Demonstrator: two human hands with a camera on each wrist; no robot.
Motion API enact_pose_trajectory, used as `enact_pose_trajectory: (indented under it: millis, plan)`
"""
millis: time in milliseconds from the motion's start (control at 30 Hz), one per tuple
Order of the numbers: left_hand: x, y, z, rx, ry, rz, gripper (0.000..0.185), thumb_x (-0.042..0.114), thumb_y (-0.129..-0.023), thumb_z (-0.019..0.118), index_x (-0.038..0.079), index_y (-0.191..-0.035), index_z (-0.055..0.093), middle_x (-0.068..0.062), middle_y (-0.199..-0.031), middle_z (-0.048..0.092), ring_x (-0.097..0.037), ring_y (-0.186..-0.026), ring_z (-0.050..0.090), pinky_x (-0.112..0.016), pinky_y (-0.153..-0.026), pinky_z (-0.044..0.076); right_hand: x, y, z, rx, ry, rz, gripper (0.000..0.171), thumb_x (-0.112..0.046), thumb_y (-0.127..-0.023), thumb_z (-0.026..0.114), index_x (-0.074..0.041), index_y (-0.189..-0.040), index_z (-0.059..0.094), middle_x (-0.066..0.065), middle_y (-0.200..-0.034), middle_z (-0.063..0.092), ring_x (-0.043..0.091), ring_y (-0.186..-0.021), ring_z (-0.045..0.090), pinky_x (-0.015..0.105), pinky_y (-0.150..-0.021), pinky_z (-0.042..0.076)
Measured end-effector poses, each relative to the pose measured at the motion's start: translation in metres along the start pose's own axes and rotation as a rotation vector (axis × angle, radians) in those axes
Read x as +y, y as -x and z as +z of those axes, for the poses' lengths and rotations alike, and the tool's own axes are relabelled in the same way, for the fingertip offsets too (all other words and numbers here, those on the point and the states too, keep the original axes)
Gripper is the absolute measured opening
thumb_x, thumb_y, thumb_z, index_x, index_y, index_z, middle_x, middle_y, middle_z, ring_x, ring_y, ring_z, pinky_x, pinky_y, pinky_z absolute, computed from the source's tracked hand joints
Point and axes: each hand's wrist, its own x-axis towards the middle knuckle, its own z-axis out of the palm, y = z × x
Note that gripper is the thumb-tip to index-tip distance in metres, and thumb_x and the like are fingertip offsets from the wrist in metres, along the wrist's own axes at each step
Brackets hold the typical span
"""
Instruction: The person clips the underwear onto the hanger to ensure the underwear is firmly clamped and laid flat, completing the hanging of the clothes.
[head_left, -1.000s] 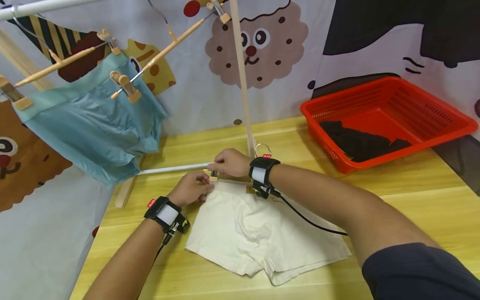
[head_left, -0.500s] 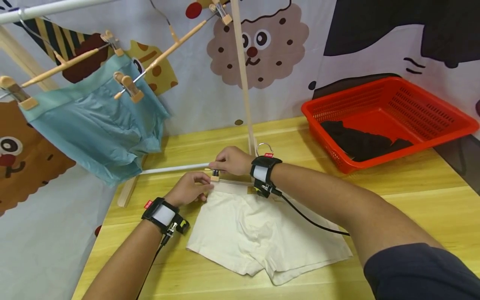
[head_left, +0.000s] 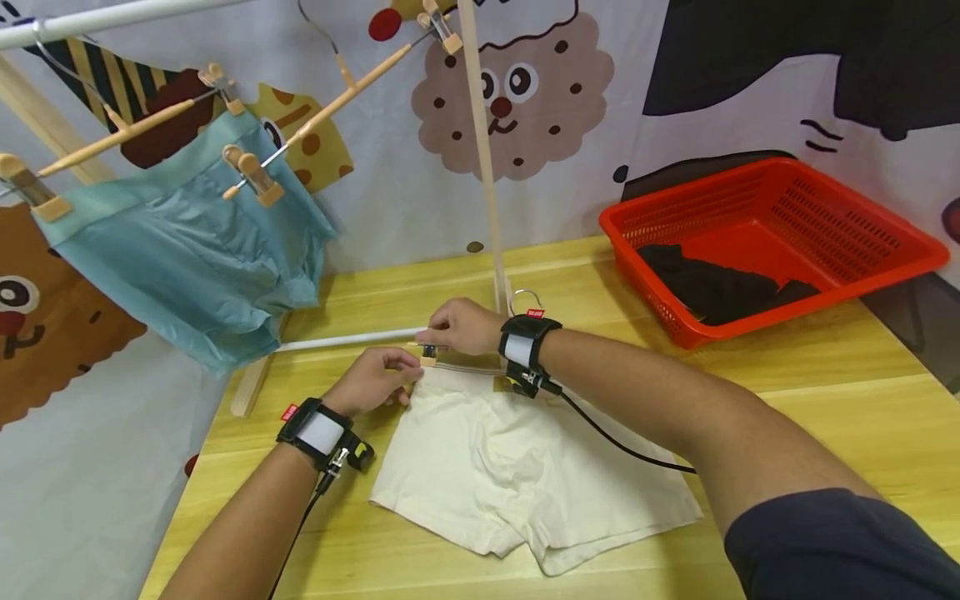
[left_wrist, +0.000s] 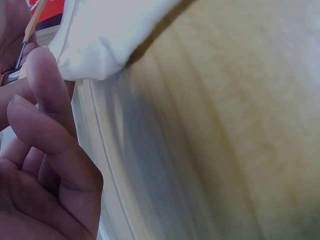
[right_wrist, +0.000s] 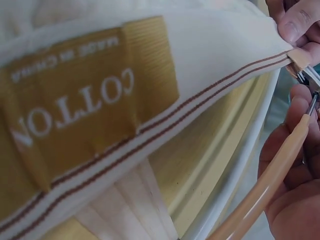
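Cream shorts (head_left: 525, 467) lie flat on the wooden table (head_left: 825, 392). A wooden clip hanger (right_wrist: 270, 185) lies along their waistband, its metal hook (head_left: 525, 293) behind my right wrist. My left hand (head_left: 405, 371) pinches the waistband's left corner (left_wrist: 100, 45) next to the hanger's clip (head_left: 428, 357). My right hand (head_left: 438, 335) grips that clip and the hanger bar. In the right wrist view the striped waistband with its COTTON label (right_wrist: 85, 110) runs into the clip (right_wrist: 301, 59), with a left fingertip (right_wrist: 295, 20) just above it.
A red basket (head_left: 862, 208) holding a black garment (head_left: 712, 287) stands at the back right. Teal shorts (head_left: 187, 242) hang clipped on a hanger at the left, beside an empty hanger (head_left: 352, 83). An upright wooden pole (head_left: 480, 158) and a white rod (head_left: 345, 338) stand just behind my hands.
Hardly anything differs. Both hands stay at the clip on the waistband's left corner; my left wrist has drifted slightly to the left.
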Motion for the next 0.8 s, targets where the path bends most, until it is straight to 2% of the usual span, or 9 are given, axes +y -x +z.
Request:
enact_pose_trajectory:
  millis: [100, 300, 367, 433, 500, 567, 700, 800]
  plan:
    - [-0.001, 0.000, 0.000, 0.001, 0.002, -0.008, 0.024, 0.021, -0.097, 0.067, 0.003, -0.113, 0.067, -0.011, -0.096, 0.068, -0.015, -0.059, 0.065, -0.025, -0.053, 0.047, -0.001, 0.001, 0.000, -0.013, 0.002, 0.005, 0.046, -0.037, -0.101, 0.059, 0.003, -0.083, 0.068, 0.013, -0.072, 0.062, 0.009, -0.051, 0.040, 0.022, -0.052, 0.034]
    - [-0.001, 0.000, 0.002, 0.014, -0.006, -0.007, 0.022, 0.020, -0.097, 0.067, 0.003, -0.112, 0.068, -0.011, -0.095, 0.068, -0.015, -0.060, 0.065, -0.026, -0.053, 0.048, 0.003, 0.003, 0.004, -0.023, 0.003, 0.068, 0.047, -0.048, -0.101, 0.055, -0.004, -0.092, 0.070, 0.013, -0.084, 0.071, 0.022, -0.071, 0.064, 0.027, -0.066, 0.050]
    - [-0.001, 0.000, 0.002, 0.015, -0.010, -0.011, 0.022, 0.020, -0.098, 0.066, 0.004, -0.112, 0.068, -0.011, -0.096, 0.068, -0.016, -0.061, 0.065, -0.026, -0.054, 0.049, 0.004, 0.005, 0.005, -0.011, 0.060, 0.088, 0.049, -0.053, -0.101, 0.051, -0.009, -0.103, 0.071, 0.009, -0.092, 0.073, 0.021, -0.081, 0.068, 0.029, -0.073, 0.053]
    - [-0.001, 0.001, 0.003, 0.015, -0.016, -0.010, 0.021, 0.020, -0.098, 0.066, 0.004, -0.111, 0.068, -0.011, -0.096, 0.067, -0.016, -0.061, 0.065, -0.027, -0.055, 0.049, 0.003, 0.011, 0.006, 0.020, 0.140, 0.076, 0.047, -0.051, -0.102, 0.049, -0.011, -0.114, 0.070, 0.006, -0.102, 0.074, 0.018, -0.090, 0.069, 0.030, -0.080, 0.054]
    - [-0.001, 0.001, 0.004, 0.013, -0.023, -0.007, 0.020, 0.020, -0.098, 0.066, 0.004, -0.111, 0.068, -0.011, -0.097, 0.067, -0.016, -0.062, 0.065, -0.027, -0.055, 0.050, 0.001, 0.021, 0.006, 0.068, 0.216, 0.039, 0.040, -0.044, -0.104, 0.049, -0.012, -0.122, 0.067, 0.003, -0.111, 0.072, 0.015, -0.098, 0.067, 0.031, -0.086, 0.054]
    - [0.000, 0.002, 0.004, 0.012, -0.027, -0.005, 0.020, 0.019, -0.098, 0.066, 0.004, -0.111, 0.068, -0.012, -0.097, 0.066, -0.016, -0.062, 0.065, -0.027, -0.056, 0.050, -0.004, 0.038, 0.003, 0.122, 0.258, -0.011, 0.033, -0.031, -0.105, 0.051, -0.010, -0.124, 0.066, 0.003, -0.117, 0.070, 0.015, -0.104, 0.065, 0.033, -0.092, 0.053]
    - [0.001, 0.003, 0.004, 0.008, -0.035, 0.008, 0.019, 0.019, -0.098, 0.065, 0.004, -0.111, 0.068, -0.012, -0.097, 0.066, -0.015, -0.063, 0.065, -0.027, -0.055, 0.049, -0.006, 0.081, -0.007, 0.256, 0.277, -0.095, 0.022, -0.017, -0.100, 0.055, -0.009, -0.115, 0.069, 0.003, -0.112, 0.069, 0.017, -0.105, 0.062, 0.035, -0.095, 0.051]
    - [0.000, 0.005, 0.002, 0.002, -0.038, 0.014, 0.020, 0.018, -0.098, 0.065, 0.003, -0.112, 0.067, -0.012, -0.098, 0.065, -0.016, -0.063, 0.065, -0.027, -0.055, 0.050, 0.004, 0.113, -0.014, 0.349, 0.330, -0.080, 0.021, -0.017, -0.097, 0.059, -0.009, -0.113, 0.070, 0.003, -0.110, 0.069, 0.019, -0.105, 0.060, 0.039, -0.096, 0.050]
